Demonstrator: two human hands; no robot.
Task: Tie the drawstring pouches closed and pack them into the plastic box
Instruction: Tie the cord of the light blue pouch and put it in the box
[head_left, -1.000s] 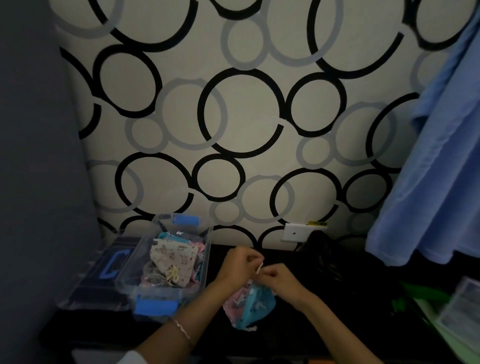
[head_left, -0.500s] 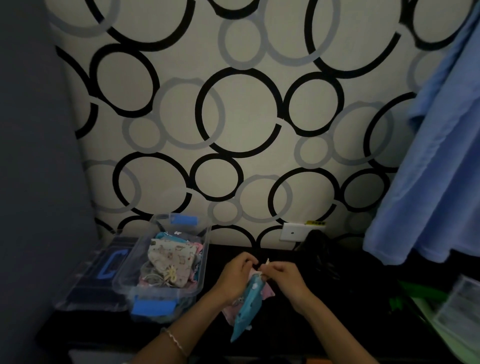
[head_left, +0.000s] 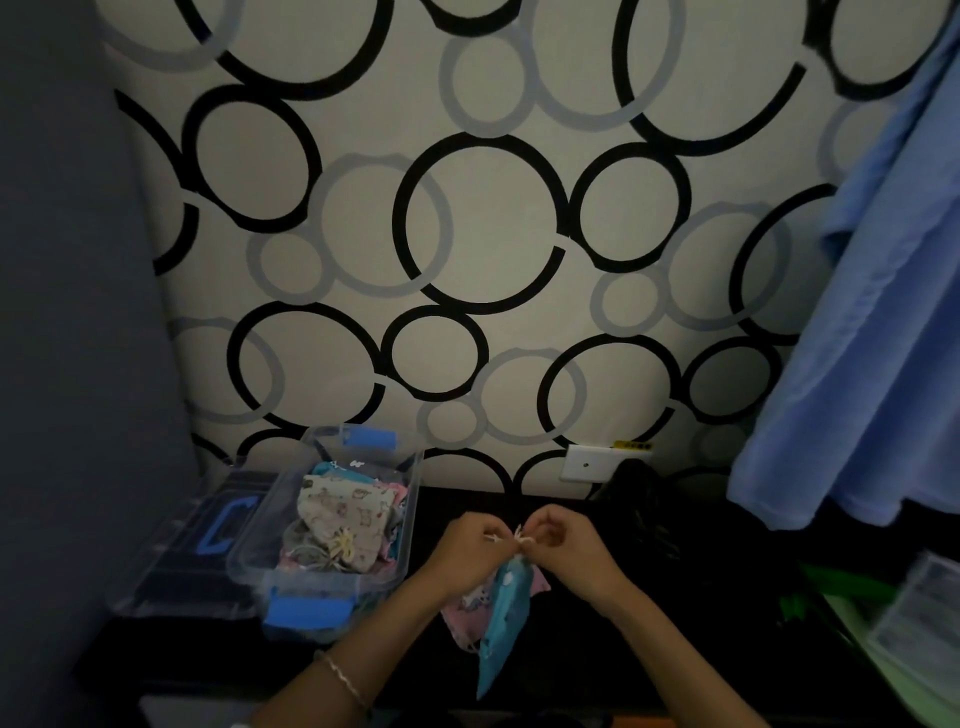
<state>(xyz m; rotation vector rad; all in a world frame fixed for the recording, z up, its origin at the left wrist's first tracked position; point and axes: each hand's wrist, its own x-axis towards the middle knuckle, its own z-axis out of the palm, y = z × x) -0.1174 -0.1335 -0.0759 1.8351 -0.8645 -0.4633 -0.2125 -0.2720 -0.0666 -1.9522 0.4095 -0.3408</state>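
Between the two hands, a slim turquoise fabric drawstring pouch (head_left: 506, 618) hangs by its gathered neck, its pointed bottom dropping toward the person. The pale cord (head_left: 511, 540) at the neck is pinched from both sides. The left hand (head_left: 467, 553) has its fingers curled tight round one end, and the right hand (head_left: 571, 551) nips the other end between curled fingers and thumb. The two fists almost touch. The knot itself is too small and dim to make out.

Under the left hand, behind the hanging pouch, a pink printed cloth pouch (head_left: 470, 605) lies partly covered on the black tabletop (head_left: 561, 665). Left of the left hand stands a clear plastic box (head_left: 262, 525) with blue latches. It holds a heap of soft printed pouches (head_left: 348, 514), a cream one on top with its cords in a bow; those beneath are hard to tell apart. A clear lid (head_left: 182, 561) with a blue handle lies flat further left, touching the box. A thin bracelet (head_left: 343, 680) circles the left wrist.

Beyond the right hand a dark lump (head_left: 639, 499) is lost in shadow. Further right a smooth blue cloth (head_left: 857, 364) hangs in folds, cut off by the picture's edge.
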